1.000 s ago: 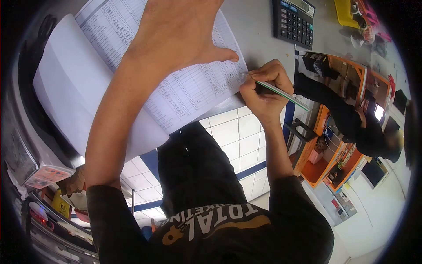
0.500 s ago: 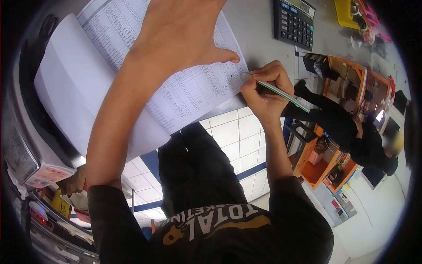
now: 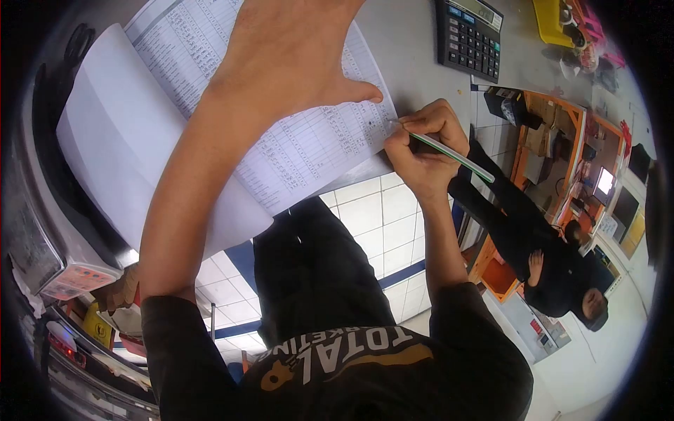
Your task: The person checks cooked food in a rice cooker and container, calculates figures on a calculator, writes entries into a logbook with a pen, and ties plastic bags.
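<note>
An open notebook [image 3: 288, 165] with ruled pages full of handwritten columns lies on the grey counter, one blank-looking leaf [image 3: 119, 133] curling up on its left. My left hand [image 3: 295, 56] rests flat across the page, thumb stretched to the right; its fingertips run past the top of the view. At the page's right edge, my right hand [image 3: 428, 144] is closed round a white and green pen [image 3: 456, 154], its tip at the paper by the last column.
Beyond my right hand lies a black calculator [image 3: 469, 38]. A yellow tray [image 3: 551, 24] with small items sits at the far right of the counter. A person in black [image 3: 519, 238] stands near orange shelving [image 3: 572, 133]. A metal-cased machine [image 3: 42, 231] is on my left.
The person in black has turned and shifted position, a hand now in front of the body. My hands, the pen and the notebook have barely moved.
</note>
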### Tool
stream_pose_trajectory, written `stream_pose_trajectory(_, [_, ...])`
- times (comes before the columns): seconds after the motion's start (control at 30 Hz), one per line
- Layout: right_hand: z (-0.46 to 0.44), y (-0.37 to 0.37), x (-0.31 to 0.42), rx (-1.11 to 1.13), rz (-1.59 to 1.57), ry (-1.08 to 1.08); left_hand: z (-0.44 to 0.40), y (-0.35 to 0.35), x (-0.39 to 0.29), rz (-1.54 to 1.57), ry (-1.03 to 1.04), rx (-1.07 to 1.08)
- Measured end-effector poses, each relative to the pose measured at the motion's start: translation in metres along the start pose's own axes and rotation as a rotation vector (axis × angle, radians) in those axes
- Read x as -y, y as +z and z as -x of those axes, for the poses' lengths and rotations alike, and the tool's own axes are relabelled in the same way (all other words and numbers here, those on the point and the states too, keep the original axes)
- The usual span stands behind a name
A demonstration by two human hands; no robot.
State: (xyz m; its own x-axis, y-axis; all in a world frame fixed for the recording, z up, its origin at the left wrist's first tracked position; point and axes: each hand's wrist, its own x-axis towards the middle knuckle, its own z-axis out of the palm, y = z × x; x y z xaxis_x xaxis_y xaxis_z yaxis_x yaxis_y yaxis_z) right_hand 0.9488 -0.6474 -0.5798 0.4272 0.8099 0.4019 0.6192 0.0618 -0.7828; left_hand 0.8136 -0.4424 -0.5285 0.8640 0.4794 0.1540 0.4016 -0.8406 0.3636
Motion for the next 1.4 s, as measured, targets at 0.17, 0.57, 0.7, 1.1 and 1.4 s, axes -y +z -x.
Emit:
stream_pose_trajectory(0.17, [0.003, 0.0, 0.0, -0.049, -0.027, 0.039, -0.001, 0.009, 0.005, 0.002, 0.011, -0.023])
stream_pose_trajectory(0.57, [0.002, 0.004, 0.001, -0.062, -0.003, 0.058, 0.0, 0.008, 0.005, -0.009, 0.003, -0.01])
stream_pose_trajectory(0.7, [0.001, 0.0, 0.002, -0.018, 0.009, 0.067, -0.002, 0.009, 0.004, -0.014, -0.009, -0.005])
stream_pose_trajectory(1.1, [0.004, 0.003, 0.004, -0.056, -0.012, 0.115, -0.001, 0.003, 0.004, -0.013, -0.001, 0.01])
stream_pose_trajectory(1.4, [0.005, 0.0, 0.007, 0.0, 0.021, 0.135, 0.001, 0.008, 0.006, 0.003, -0.001, -0.03])
